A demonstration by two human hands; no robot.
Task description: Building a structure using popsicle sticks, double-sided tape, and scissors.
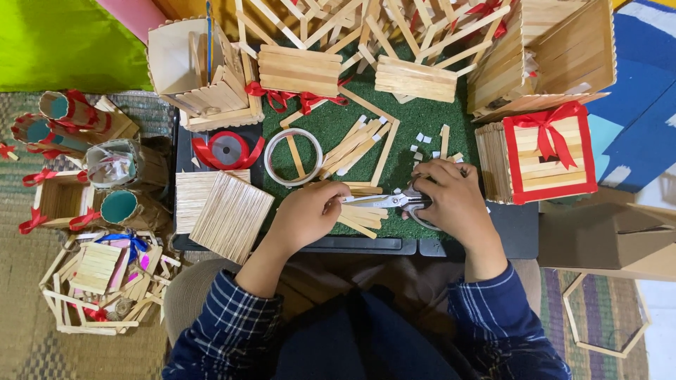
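Observation:
My right hand [451,198] grips the handles of a pair of scissors [384,200] whose blades point left over the green mat [415,119]. My left hand [304,214] pinches something small at the blade tips; I cannot tell what it is. Loose wooden craft sticks [362,214] lie under and beside both hands. More sticks [355,144] lie in a pile just behind. Small white cut pieces [422,144] are scattered behind my right hand.
A tape ring [293,157] and a red ribbon spool [227,149] lie at the left of the mat. Flat stick panels [232,214] rest beside them. A stick box with red ribbon [546,151] stands at right. Stick houses [204,70] line the back; small ribbon-tied stick crafts [84,176] crowd the floor left.

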